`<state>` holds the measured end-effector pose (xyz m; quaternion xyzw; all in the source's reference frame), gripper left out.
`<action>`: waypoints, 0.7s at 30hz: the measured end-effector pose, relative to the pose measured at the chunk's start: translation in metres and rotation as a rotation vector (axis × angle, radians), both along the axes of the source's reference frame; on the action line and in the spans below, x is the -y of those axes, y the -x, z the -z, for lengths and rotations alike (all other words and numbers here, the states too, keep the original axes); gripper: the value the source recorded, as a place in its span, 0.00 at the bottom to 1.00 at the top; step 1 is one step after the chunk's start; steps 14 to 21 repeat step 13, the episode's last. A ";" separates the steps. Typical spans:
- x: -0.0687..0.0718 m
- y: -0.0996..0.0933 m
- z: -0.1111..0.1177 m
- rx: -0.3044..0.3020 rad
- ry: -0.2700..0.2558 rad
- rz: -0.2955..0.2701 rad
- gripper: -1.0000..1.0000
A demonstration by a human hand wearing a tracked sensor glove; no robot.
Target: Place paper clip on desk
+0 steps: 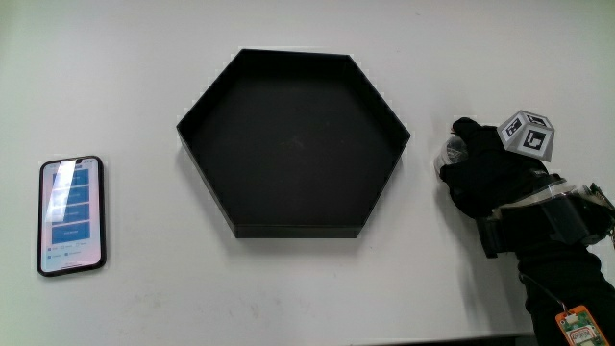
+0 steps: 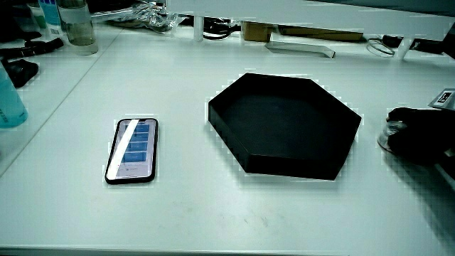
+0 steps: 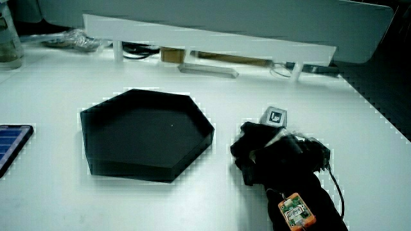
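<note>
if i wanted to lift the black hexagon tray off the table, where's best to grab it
Grip the black hexagonal tray by its thin upright wall, pinching over the rim from above. The wall facing the hand is the likely choice: it stands nearest the hand, with bare table between. The tray lies flat and looks empty, so nothing blocks fingers inside the rim.

Overhead main view, two oblique side views, shared hexagonal tray (image 1: pixel 207 113).

no readable text, phone (image 1: pixel 71 215) screen illegible
</note>
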<state>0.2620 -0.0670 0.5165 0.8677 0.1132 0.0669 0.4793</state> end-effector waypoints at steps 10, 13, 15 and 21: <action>-0.001 -0.015 0.025 0.013 -0.181 -0.006 0.00; 0.002 -0.020 0.042 0.019 -0.306 -0.054 0.00; 0.002 -0.020 0.042 0.019 -0.306 -0.054 0.00; 0.002 -0.020 0.042 0.019 -0.306 -0.054 0.00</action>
